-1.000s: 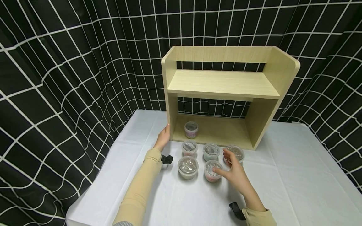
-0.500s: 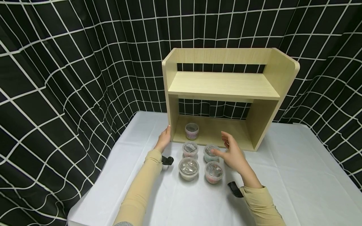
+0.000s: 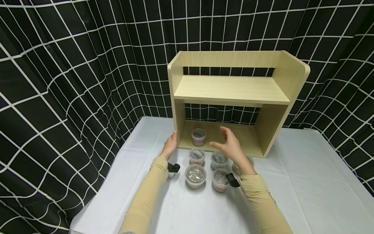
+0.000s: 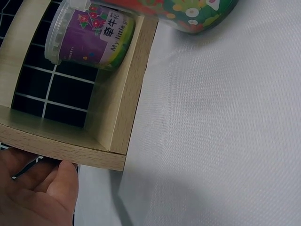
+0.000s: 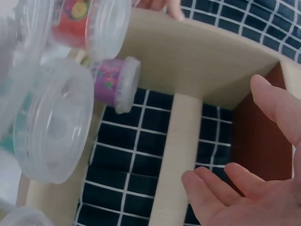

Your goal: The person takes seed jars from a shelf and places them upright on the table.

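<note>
My left hand [image 3: 169,145] rests on the outer face of the wooden shelf unit's left panel [image 4: 56,151], its fingers and thumb against the wood in the left wrist view. My right hand [image 3: 232,148], holding nothing, is above the plastic cups in front of the lower compartment, thumb and fingers spread apart. Inside that compartment, at the left, a purple-labelled cup [image 3: 198,137] with a clear lid stands upright. Several lidded cups stand on the cloth before the shelf, among them a red-labelled cup [image 5: 70,23] and a greenish cup [image 3: 219,160]. My right hand partly hides one cup [image 3: 250,161].
A white cloth [image 3: 315,182] covers the table. The two-level wooden shelf unit has a bare upper board [image 3: 230,87]. Black curtains with a white grid [image 3: 87,65] hang at the back and both sides.
My right hand has moved forward and left from over the front cups towards the lower compartment, its fingers staying spread. My left hand has stayed on the side panel.
</note>
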Available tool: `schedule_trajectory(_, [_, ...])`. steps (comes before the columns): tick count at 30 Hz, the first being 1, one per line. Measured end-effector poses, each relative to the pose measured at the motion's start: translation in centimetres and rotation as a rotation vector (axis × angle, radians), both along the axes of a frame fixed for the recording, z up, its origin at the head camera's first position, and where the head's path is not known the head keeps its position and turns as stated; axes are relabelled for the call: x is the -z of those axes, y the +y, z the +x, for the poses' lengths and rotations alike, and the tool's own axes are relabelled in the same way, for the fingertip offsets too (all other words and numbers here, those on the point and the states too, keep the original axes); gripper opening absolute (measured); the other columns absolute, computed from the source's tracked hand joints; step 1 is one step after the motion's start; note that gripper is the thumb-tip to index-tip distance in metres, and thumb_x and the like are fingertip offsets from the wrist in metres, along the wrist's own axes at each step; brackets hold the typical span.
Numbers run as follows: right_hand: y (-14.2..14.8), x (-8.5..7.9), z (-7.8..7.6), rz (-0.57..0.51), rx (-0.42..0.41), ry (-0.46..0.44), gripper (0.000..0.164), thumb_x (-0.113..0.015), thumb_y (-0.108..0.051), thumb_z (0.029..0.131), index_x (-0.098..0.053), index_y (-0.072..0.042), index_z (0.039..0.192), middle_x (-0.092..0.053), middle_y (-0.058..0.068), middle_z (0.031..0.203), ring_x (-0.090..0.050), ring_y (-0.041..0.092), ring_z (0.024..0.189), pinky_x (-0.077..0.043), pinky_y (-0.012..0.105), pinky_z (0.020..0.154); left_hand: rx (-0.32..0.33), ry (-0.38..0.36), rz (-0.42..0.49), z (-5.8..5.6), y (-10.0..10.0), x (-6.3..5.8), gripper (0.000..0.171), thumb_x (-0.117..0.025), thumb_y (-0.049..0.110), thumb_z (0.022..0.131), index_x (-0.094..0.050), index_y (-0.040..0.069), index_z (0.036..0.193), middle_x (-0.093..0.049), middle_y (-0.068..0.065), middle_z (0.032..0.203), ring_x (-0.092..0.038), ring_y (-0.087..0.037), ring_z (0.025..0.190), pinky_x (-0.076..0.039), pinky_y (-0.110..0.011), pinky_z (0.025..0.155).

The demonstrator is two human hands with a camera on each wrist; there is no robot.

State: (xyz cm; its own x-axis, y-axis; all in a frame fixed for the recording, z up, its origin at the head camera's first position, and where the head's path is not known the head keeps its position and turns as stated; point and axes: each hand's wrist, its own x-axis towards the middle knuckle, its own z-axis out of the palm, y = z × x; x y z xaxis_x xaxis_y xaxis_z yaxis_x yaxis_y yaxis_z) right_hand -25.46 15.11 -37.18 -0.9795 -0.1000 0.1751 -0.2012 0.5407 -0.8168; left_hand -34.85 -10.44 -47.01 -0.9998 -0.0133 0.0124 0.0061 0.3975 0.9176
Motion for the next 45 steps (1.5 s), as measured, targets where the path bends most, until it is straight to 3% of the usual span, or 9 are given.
schedule_trajectory(6, [-0.4, 0.3, -2.4, 0.054, 0.025, -0.007, 0.078, -0.074, -0.024, 0.081, -0.029, 0.003, 0.14, -0.038, 0.028, 0.133, -0.038, 0.041, 0.12, -0.036, 0.049, 0.098, -0.007, 0.005, 0.008, 0.0, 0.0, 0.0, 0.071, -0.019, 0.058, 0.097, -0.035, 0.007, 0.143, -0.034, -0.012, 0.145, -0.026, -0.03, 0.133, -0.022, -0.041, 0.109])
schedule_trajectory(15, [-2.3, 0.8, -5.5, -0.057, 0.088, 0.004, 0.071, -0.073, -0.029, 0.082, -0.038, 0.001, 0.136, -0.043, 0.023, 0.133, -0.04, 0.036, 0.122, -0.039, 0.046, 0.098, -0.005, -0.002, 0.024, 0.1, 0.1, -0.1, 0.072, -0.02, 0.059, 0.096, -0.034, 0.005, 0.143, -0.033, -0.013, 0.145, -0.026, -0.031, 0.133, -0.022, -0.042, 0.109])
schedule_trajectory(21, [-3.7, 1.0, -6.8, -0.05, 0.12, -0.026, 0.075, -0.073, -0.031, 0.081, -0.036, 0.002, 0.137, -0.042, 0.024, 0.135, -0.038, 0.038, 0.124, -0.037, 0.046, 0.099, -0.013, 0.007, 0.012, 0.1, 0.3, -0.2, 0.071, -0.02, 0.057, 0.097, -0.035, 0.005, 0.143, -0.035, -0.014, 0.144, -0.027, -0.032, 0.133, -0.022, -0.043, 0.108])
schedule_trajectory(34, [-5.2, 2.4, -8.0, 0.028, 0.13, -0.133, 0.083, -0.074, -0.03, 0.08, -0.031, 0.007, 0.139, -0.036, 0.027, 0.139, -0.028, 0.043, 0.128, -0.029, 0.048, 0.105, -0.025, -0.006, 0.013, 0.2, 0.1, 0.0, 0.072, -0.019, 0.057, 0.097, -0.035, 0.004, 0.143, -0.034, -0.014, 0.144, -0.027, -0.032, 0.132, -0.022, -0.043, 0.108])
schedule_trajectory(45, [-5.2, 4.0, -8.9, 0.064, 0.125, -0.18, 0.085, -0.077, -0.027, 0.077, -0.031, 0.01, 0.137, -0.037, 0.03, 0.136, -0.029, 0.045, 0.126, -0.029, 0.05, 0.104, -0.025, 0.001, 0.002, 0.0, 0.2, 0.2, 0.071, -0.018, 0.057, 0.097, -0.035, 0.006, 0.143, -0.035, -0.013, 0.144, -0.028, -0.032, 0.132, -0.023, -0.043, 0.108])
